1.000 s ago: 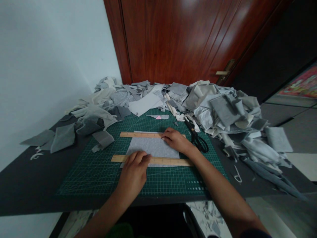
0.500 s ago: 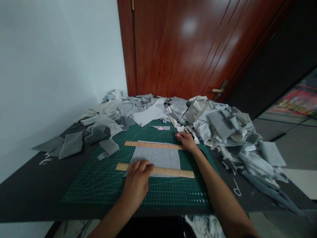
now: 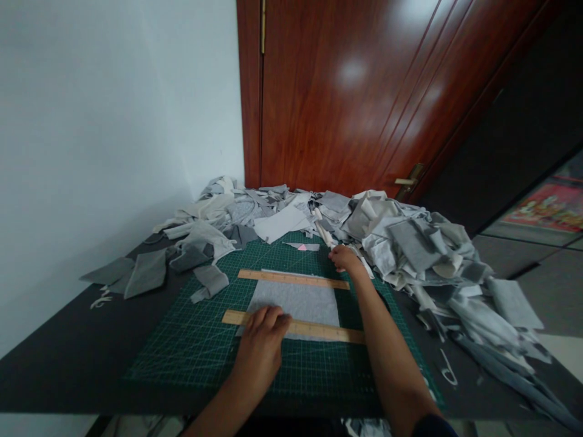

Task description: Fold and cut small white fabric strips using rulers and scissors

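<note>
A rectangle of light grey fabric (image 3: 298,300) lies flat on the green cutting mat (image 3: 191,358). Across its far edge lies one wooden ruler (image 3: 294,278); a second wooden ruler (image 3: 319,329) crosses it near the close edge. My left hand (image 3: 263,334) is closed over the near ruler, with thumb and fingers pressed on it. Beyond the right end of the far ruler, my right hand (image 3: 345,258) hovers with curled fingers beside the scraps. Whatever it may hold is hidden. A thin grey scrap with a pink chalk-like triangle (image 3: 302,247) lies further back on the mat.
A large heap of grey and cream fabric scraps (image 3: 410,237) fills the right side, and another heap (image 3: 209,224) lies back left. Loose scraps (image 3: 212,280) rest on the mat's left. The dark table (image 3: 59,364) meets a white wall and a wooden door (image 3: 346,121).
My right hand has moved off the far ruler's right end, slightly away from me, uncovering that end. My left hand stays on the near ruler. The whole view has shifted slightly.
</note>
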`<state>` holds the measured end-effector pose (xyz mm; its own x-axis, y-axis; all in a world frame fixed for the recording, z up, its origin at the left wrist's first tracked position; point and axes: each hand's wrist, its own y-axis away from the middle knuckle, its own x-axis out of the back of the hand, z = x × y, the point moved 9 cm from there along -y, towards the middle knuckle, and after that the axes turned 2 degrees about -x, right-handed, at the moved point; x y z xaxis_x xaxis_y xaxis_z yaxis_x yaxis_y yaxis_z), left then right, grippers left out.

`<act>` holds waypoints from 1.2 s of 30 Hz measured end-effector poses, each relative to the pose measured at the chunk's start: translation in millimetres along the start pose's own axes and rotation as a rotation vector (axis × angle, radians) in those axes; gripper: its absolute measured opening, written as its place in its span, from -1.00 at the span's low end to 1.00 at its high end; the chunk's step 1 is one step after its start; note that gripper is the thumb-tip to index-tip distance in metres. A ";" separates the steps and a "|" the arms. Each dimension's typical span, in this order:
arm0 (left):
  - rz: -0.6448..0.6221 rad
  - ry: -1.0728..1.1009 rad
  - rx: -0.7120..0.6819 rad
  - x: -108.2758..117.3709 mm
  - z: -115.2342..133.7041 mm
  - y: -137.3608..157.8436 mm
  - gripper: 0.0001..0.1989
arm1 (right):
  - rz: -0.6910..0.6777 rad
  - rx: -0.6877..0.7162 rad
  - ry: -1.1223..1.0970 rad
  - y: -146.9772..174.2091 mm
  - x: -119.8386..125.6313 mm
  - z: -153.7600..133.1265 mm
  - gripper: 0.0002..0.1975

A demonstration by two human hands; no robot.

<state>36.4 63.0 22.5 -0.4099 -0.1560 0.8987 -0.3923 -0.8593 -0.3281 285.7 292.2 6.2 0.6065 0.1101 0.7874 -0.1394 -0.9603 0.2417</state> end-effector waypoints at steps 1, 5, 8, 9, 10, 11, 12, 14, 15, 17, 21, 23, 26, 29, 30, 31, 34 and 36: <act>-0.018 -0.005 0.010 -1.6 -0.4 -0.2 -0.46 | 0.025 0.027 0.037 1.8 3.1 -5.4 -0.71; -0.052 -0.001 0.027 -4.3 -0.1 -0.8 -0.44 | 0.178 0.223 0.172 13.9 7.0 -47.2 -0.71; -0.061 0.005 0.034 -4.7 -0.4 -1.1 -0.45 | 0.220 0.408 0.247 25.7 -13.5 -85.1 -0.58; -0.063 0.005 0.037 -4.6 -0.5 -1.1 -0.45 | 0.218 0.455 0.270 28.8 -22.9 -94.5 -0.56; -0.066 0.006 0.038 -4.4 -0.5 -1.1 -0.45 | 0.214 0.491 0.293 31.1 -31.9 -101.5 -0.55; -0.067 0.007 0.040 -4.1 -0.4 -1.2 -0.45 | 0.212 0.518 0.314 32.8 -39.6 -106.3 -0.56; -0.068 0.006 0.043 -3.6 -0.5 -1.2 -0.45 | 0.211 0.537 0.329 33.8 -45.6 -109.0 -0.57; -0.069 0.005 0.046 -2.5 -0.4 -1.1 -0.45 | 0.216 0.558 0.344 34.4 -51.7 -110.4 -0.59; -0.066 0.005 0.046 -2.0 -0.3 -1.1 -0.46 | 0.223 0.563 0.341 34.4 -52.0 -109.9 -0.58; -0.056 0.003 0.040 -1.1 -0.1 -1.1 -0.46 | 0.245 0.566 0.315 34.7 -49.4 -108.7 -0.57; -0.024 -0.013 0.011 -0.7 0.6 -1.4 -0.46 | 0.264 0.590 0.184 39.3 -42.8 -110.0 -0.64; -0.016 -0.017 0.002 -0.3 1.0 -1.8 -0.47 | 0.257 0.615 0.071 43.9 -39.7 -110.6 -0.69; -0.026 -0.007 0.003 1.2 2.3 -2.6 -0.49 | 0.247 0.645 -0.147 52.1 -33.1 -104.6 -0.74; -0.036 0.000 0.013 4.0 3.6 -3.2 -0.49 | 0.211 0.618 -0.386 55.4 -28.9 -86.4 -0.80; -0.035 0.002 0.014 4.7 3.9 -3.2 -0.50 | 0.192 0.592 -0.464 54.8 -28.4 -78.4 -0.79; -0.032 0.004 0.015 5.3 4.2 -3.2 -0.51 | 0.174 0.559 -0.539 53.5 -27.9 -70.3 -0.77; -0.022 0.012 0.005 5.5 4.9 -2.8 -0.51 | 0.095 0.466 -0.732 49.1 -26.5 -51.8 -0.72; -0.017 0.014 0.000 5.1 5.1 -2.7 -0.51 | 0.009 0.429 -0.814 48.4 -26.4 -48.2 -0.70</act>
<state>39.6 62.0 29.4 -0.4145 -0.1352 0.8999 -0.3995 -0.8615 -0.3134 225.2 255.1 24.4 0.9933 0.0437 0.1071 0.0567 -0.9910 -0.1213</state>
